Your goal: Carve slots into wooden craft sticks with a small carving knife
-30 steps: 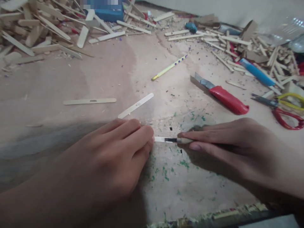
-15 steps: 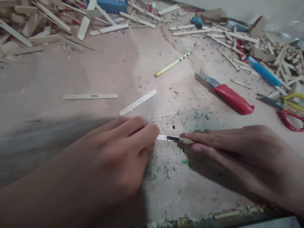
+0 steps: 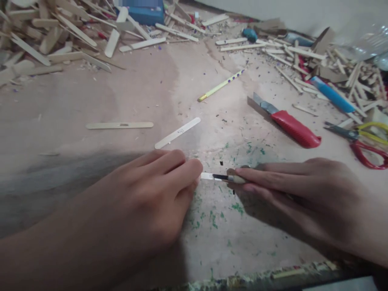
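My left hand is closed on a pale popsicle stick, whose marked end sticks out to the right of the fingertips. My right hand grips a small craft knife by its light handle, with a dark narrow blade pointing left. The blade lies over the stick and appears to touch it. Beyond my left hand lie a slanted popsicle stick with a drawn mark and a level popsicle stick with a dark mark at its middle.
A red-handled utility knife and scissors lie at the right. A pencil rests farther back. Piles of sticks and wood scraps fill the rear corners, beside a blue box. Green shavings dot the table.
The view has shifted slightly, so the background sits a little lower. Both hands keep nearly the same place, and the knife blade is still on the stick's end.
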`<state>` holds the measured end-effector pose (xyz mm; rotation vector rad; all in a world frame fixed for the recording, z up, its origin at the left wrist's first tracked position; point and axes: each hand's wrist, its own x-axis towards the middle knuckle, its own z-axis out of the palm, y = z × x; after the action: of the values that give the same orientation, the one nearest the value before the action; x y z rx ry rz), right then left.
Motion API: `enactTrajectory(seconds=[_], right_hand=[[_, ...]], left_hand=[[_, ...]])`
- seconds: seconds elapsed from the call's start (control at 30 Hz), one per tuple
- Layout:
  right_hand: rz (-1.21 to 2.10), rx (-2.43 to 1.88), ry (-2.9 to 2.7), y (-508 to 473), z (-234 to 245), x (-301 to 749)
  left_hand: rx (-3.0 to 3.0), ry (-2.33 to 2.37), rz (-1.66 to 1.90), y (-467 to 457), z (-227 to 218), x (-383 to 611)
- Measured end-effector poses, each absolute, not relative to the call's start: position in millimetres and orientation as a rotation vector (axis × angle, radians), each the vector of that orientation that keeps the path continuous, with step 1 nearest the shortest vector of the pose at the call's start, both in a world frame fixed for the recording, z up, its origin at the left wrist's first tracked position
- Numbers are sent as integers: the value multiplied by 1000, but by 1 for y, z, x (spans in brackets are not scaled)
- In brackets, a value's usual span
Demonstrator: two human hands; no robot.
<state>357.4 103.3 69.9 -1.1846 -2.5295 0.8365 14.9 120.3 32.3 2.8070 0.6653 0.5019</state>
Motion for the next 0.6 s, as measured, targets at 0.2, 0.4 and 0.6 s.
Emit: enactTrajectory(seconds=[0.2, 0.4, 0.6], right_hand=[[930, -1251, -2476, 100, 71, 352], [1168, -1456, -2325, 98, 70, 352], [1016, -1322, -2395, 98, 64, 356]], left_hand=[[2849, 629, 457, 120, 33, 15], [2791, 683, 506, 119, 31, 18], [2833, 656, 493, 120, 32, 15]])
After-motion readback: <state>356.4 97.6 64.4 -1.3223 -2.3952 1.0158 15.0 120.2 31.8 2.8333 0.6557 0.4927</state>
